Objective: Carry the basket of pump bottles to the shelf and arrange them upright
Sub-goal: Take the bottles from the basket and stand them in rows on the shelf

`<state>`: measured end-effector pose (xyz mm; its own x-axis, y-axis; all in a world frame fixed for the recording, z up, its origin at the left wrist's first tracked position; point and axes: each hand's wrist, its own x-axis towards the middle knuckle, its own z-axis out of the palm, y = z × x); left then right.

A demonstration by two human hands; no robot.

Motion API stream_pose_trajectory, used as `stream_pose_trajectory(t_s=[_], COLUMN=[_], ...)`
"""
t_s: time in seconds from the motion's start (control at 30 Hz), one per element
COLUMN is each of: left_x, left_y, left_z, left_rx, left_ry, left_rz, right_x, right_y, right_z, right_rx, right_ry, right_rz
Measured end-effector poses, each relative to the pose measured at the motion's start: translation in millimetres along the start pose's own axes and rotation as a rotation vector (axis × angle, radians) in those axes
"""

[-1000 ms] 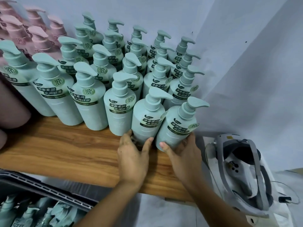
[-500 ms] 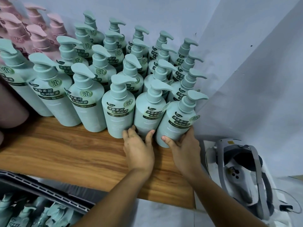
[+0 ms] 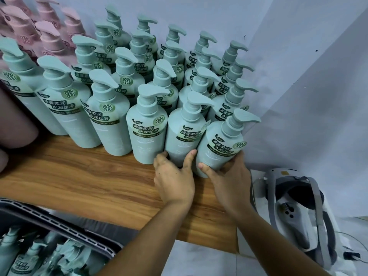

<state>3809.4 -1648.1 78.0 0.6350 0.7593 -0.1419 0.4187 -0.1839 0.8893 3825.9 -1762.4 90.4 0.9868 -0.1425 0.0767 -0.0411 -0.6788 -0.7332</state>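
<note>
**Squaring the last two bottles at the right end of the shelf [image 3: 79, 176]**

Right hand [image 3: 229, 176] grasps the end bottle [image 3: 221, 144] low on its body, thumb across the front and fingers round the far side. Left hand [image 3: 175, 176] grasps the neighbouring bottle [image 3: 184, 132] likewise, thumb between the two. Both bottles stand at the right end of the front row, touching each other, pump heads up and spouts to the right.

The low grip is judged to serve sliding the bases in tight without tipping the tall bodies. Whether both bases sit flat cannot be told, since the hands cover them.

Behind, the green pump bottles [image 3: 123, 80] stand packed in rows into the back right corner against the wall [image 3: 298, 96], labels forward. Pink bottles [image 3: 45, 36] occupy the back left corner.

The basket [image 3: 59, 222] sits below the front edge, left, with spare bottles [image 3: 33, 253] lying in it; the task is judged part done. A headset [image 3: 298, 206] lies just off the right edge.
</note>
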Motion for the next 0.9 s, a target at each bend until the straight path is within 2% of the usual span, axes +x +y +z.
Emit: stream_pose_trajectory(t_s=[0.13,0.27,0.37,0.57,0.67,0.77,0.9], left_x=[-6.3,1.7,12.4,28.9,46.6,57.2,67.7], left_y=[-2.9,29.2,69.9,125.0,136.0,140.1,142.5], left_z=[-25.4,-65.6,-79.6,-76.5,-72.3,-73.1,-78.7], left_rx=[0.071,-0.007,0.147,0.601,0.716,0.696,0.558], left_ry=[-0.027,-0.014,-0.071,-0.285,-0.280,-0.318,-0.456], left_rz=[0.181,0.638,0.836,0.907,0.948,1.008,0.972], right_x=[-1.4,-3.4,-2.9,3.3,3.9,5.0,4.6], right_y=[0.3,-5.6,-22.0,-43.4,-45.3,-43.8,-43.4], right_z=[1.8,0.2,-12.1,-27.2,-27.0,-24.9,-23.7], right_rx=[0.008,0.040,0.090,0.043,0.023,0.010,0.047], right_ry=[0.031,0.003,0.063,0.067,0.096,0.126,0.143], right_rz=[-0.013,-0.029,-0.132,-0.225,-0.240,-0.232,-0.216])
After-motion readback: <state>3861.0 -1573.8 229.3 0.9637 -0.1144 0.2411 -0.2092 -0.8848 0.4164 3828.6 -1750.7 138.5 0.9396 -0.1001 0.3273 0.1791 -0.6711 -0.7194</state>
